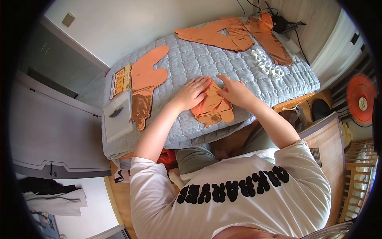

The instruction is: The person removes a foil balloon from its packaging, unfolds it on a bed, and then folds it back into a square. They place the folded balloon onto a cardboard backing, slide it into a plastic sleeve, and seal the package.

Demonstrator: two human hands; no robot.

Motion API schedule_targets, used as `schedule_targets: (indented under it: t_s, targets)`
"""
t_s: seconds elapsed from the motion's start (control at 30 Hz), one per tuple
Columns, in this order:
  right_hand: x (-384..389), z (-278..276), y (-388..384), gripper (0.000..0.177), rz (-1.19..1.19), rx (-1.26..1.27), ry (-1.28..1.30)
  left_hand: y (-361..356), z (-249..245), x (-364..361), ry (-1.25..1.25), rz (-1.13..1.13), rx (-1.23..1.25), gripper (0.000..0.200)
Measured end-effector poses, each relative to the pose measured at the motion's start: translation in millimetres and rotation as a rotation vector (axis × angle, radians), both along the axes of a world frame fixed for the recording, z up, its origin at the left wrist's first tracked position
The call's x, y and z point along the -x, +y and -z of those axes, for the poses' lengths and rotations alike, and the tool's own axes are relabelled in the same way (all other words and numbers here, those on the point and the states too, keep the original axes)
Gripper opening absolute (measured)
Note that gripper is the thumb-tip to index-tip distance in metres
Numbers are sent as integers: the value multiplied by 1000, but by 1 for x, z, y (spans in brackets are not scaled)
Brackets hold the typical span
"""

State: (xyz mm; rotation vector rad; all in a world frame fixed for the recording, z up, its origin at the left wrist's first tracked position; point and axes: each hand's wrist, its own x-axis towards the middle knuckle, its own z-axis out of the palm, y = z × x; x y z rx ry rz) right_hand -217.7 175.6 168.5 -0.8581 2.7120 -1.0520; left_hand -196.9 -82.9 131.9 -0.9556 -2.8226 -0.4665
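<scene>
I see black block letters across the white shirt (230, 199), upside down from my view and not surely readable; the print on the card (121, 81) at the quilt's edge is too small to read. The folded orange foil balloon (211, 106) lies on the grey quilt (191, 59), near its front edge. My left hand (193, 93) and right hand (235, 91) lie open and flat, fingertips pressing the balloon's upper corners from either side.
</scene>
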Motion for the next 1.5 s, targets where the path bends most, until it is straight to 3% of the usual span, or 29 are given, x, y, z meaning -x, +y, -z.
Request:
schedule_targets:
  t_s: [0.17, 0.23, 0.37, 0.43, 0.73, 1.07, 1.17, 1.23, 1.5]
  targets:
    - [28, 17, 15, 40, -30, 100, 101, -1, 7, 2, 99, 18, 73, 58]
    - [40, 18, 20, 32, -254, 69, 423, 0, 8, 2, 103, 14, 85, 59]
    - [53, 12, 19, 32, -374, -8, 501, 0, 8, 1, 99, 1, 107, 60]
    - [59, 14, 18, 29, -470, 2, 675, 1, 10, 0, 111, -8, 76, 60]
    - [76, 6, 12, 31, -746, -60, 1020, 2, 8, -1, 95, -17, 55, 62]
    - [73, 13, -7, 20, -696, 88, 859, 4, 7, -1, 104, -24, 54, 60]
    - [66, 15, -8, 20, -647, 33, 657, 4, 6, -2, 99, -34, 73, 60]
    - [61, 15, -6, 23, -586, 125, 415, 3, 6, -1, 108, -27, 78, 60]
    - [49, 16, 0, 28, -538, 267, 238, 4, 5, -1, 89, -38, 90, 61]
